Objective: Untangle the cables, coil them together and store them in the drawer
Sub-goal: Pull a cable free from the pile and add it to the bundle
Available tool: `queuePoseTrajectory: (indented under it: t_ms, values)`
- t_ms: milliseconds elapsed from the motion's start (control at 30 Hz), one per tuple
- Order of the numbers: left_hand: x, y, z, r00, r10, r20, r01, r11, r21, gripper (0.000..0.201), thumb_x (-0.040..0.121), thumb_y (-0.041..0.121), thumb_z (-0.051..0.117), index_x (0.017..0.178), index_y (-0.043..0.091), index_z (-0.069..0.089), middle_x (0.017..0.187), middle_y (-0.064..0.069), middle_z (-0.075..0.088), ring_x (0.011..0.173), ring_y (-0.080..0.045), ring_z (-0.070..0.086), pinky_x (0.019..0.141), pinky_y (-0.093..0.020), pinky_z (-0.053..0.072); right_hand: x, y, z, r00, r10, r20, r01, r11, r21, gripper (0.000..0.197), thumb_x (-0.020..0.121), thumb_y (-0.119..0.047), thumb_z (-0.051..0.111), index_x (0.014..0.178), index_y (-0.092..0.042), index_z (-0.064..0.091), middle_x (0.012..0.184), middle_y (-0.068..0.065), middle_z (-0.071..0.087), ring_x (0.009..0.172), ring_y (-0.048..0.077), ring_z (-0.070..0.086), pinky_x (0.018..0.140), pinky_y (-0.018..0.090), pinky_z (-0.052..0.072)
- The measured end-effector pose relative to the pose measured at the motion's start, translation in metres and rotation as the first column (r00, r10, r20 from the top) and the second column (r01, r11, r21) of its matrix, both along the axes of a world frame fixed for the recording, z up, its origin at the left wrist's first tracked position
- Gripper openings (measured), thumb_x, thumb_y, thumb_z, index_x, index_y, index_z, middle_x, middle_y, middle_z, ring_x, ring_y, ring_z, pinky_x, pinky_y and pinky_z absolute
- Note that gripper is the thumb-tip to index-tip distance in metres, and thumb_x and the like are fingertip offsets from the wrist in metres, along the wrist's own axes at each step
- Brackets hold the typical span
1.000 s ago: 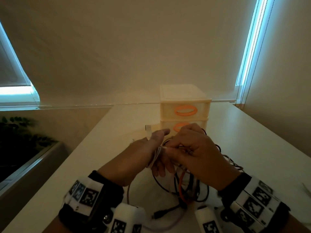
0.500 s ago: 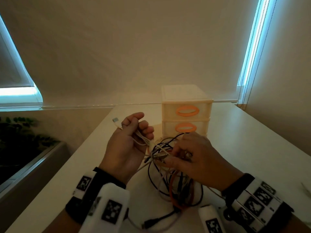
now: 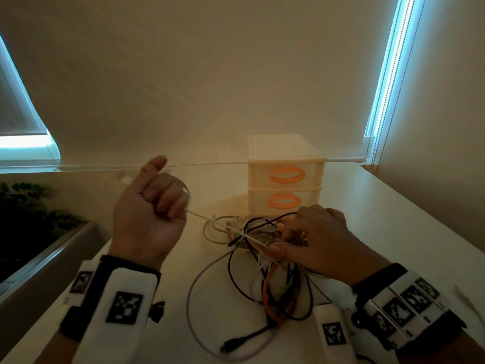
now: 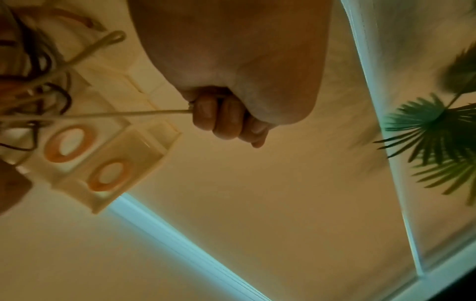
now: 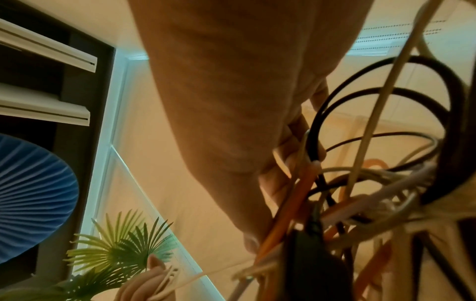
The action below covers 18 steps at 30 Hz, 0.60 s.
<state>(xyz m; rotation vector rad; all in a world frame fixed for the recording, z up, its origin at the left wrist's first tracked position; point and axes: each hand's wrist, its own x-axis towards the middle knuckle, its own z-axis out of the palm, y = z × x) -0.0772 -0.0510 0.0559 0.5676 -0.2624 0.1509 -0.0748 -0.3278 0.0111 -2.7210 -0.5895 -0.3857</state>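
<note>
1. While the cable tangle [image 3: 265, 269] is held at its top by the right hand [image 3: 322, 243], fingers curled into the strands, a white cable [image 3: 223, 227] is drawn taut to the left hand [image 3: 147, 216]
2. White cable is clenched in the left fist, raised left of the tangle
3. Tangle's lower loops are laid on the table [image 3: 393, 232] between the wrists
4. Drawer unit [image 3: 284, 179] is seen just beyond the right hand, both drawers closed
</note>
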Motion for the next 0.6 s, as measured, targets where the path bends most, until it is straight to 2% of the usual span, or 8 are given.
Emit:
queuePoseTrajectory:
  t_ms: [100, 200, 267, 333, 400, 467, 533, 600]
  values:
    - [-0.002, -0.015, -0.008, 0.999, -0.04, -0.006, 0.04, 0.997, 0.068, 0.021, 0.104, 0.018, 0.039, 0.096, 0.015, 0.059, 0.053, 0.011, 0.027, 0.043, -0.006, 0.021, 0.039, -0.021, 0.017, 0.0, 0.006, -0.003, 0.996, 0.066, 0.066, -0.067, 0.997, 0.024, 0.049, 0.071, -0.083, 0.046, 0.089, -0.041, 0.066, 0.089, -0.022, 0.051, 0.098, 0.0, 0.041, 0.105, 0.038, 0.027]
    - [-0.008, -0.032, -0.012, 0.992, -0.116, 0.041, 0.109, 0.983, 0.151, 0.024, 0.107, 0.019, 0.036, 0.099, 0.013, 0.058, 0.052, 0.01, 0.027, 0.042, -0.006, 0.021, 0.04, -0.023, 0.014, -0.009, 0.02, -0.002, 0.968, 0.165, 0.188, -0.199, 0.963, 0.18, 0.048, 0.078, -0.071, 0.057, 0.12, -0.047, 0.059, 0.109, -0.026, 0.055, 0.111, -0.009, 0.041, 0.107, 0.034, 0.028]
    - [-0.012, -0.039, -0.012, 0.981, -0.177, 0.08, 0.162, 0.972, 0.173, 0.023, 0.107, 0.019, 0.035, 0.1, 0.012, 0.057, 0.051, 0.009, 0.028, 0.042, -0.007, 0.022, 0.04, -0.023, 0.016, -0.018, 0.034, 0.0, 0.955, 0.261, 0.139, -0.292, 0.903, 0.316, 0.056, 0.086, -0.059, 0.063, 0.138, -0.045, 0.048, 0.125, -0.028, 0.056, 0.123, -0.012, 0.041, 0.107, 0.029, 0.033]
    - [-0.016, -0.043, -0.011, 0.97, -0.21, 0.124, 0.186, 0.966, 0.181, 0.024, 0.107, 0.019, 0.034, 0.102, 0.012, 0.057, 0.052, 0.009, 0.029, 0.042, -0.007, 0.022, 0.04, -0.023, 0.019, -0.022, 0.05, 0.0, 0.94, 0.34, 0.04, -0.332, 0.879, 0.343, 0.052, 0.094, -0.049, 0.061, 0.143, -0.039, 0.046, 0.122, -0.028, 0.059, 0.121, -0.004, 0.05, 0.104, 0.026, 0.041]
    - [-0.018, -0.038, -0.008, 0.962, -0.22, 0.161, 0.192, 0.966, 0.171, 0.026, 0.108, 0.019, 0.033, 0.102, 0.013, 0.057, 0.052, 0.01, 0.032, 0.043, -0.006, 0.023, 0.041, -0.022, 0.02, -0.019, 0.059, -0.004, 0.929, 0.37, 0.026, -0.366, 0.904, 0.219, 0.027, 0.101, -0.044, 0.052, 0.123, -0.031, 0.062, 0.098, -0.021, 0.066, 0.097, 0.004, 0.06, 0.095, 0.025, 0.042]
    - [-0.017, -0.024, 0.0, 0.939, -0.275, 0.205, 0.26, 0.961, 0.098, 0.024, 0.107, 0.02, 0.034, 0.104, 0.016, 0.057, 0.051, 0.009, 0.036, 0.044, -0.005, 0.027, 0.042, -0.021, 0.023, -0.014, 0.054, -0.004, 0.935, 0.356, -0.003, -0.351, 0.922, 0.162, 0.023, 0.104, -0.038, 0.05, 0.091, -0.025, 0.064, 0.077, -0.012, 0.063, 0.077, 0.009, 0.058, 0.079, 0.02, 0.041]
    - [-0.014, -0.005, 0.008, 0.891, -0.365, 0.269, 0.376, 0.926, 0.008, 0.021, 0.105, 0.018, 0.034, 0.108, 0.016, 0.055, 0.051, 0.008, 0.038, 0.045, -0.006, 0.029, 0.044, -0.02, 0.024, -0.005, 0.038, -0.004, 0.961, 0.272, -0.041, -0.26, 0.946, 0.192, 0.026, 0.103, -0.033, 0.052, 0.082, -0.023, 0.062, 0.07, -0.011, 0.06, 0.074, 0.008, 0.057, 0.066, 0.014, 0.039]
    - [-0.013, 0.01, 0.014, 0.854, -0.428, 0.295, 0.448, 0.894, 0.002, 0.021, 0.104, 0.017, 0.034, 0.116, 0.015, 0.051, 0.052, 0.009, 0.035, 0.045, -0.007, 0.028, 0.043, -0.02, 0.02, 0.001, 0.02, -0.002, 0.981, 0.172, -0.09, -0.145, 0.958, 0.248, 0.025, 0.102, -0.034, 0.052, 0.083, -0.025, 0.066, 0.072, -0.013, 0.064, 0.073, 0.003, 0.06, 0.063, 0.016, 0.046]
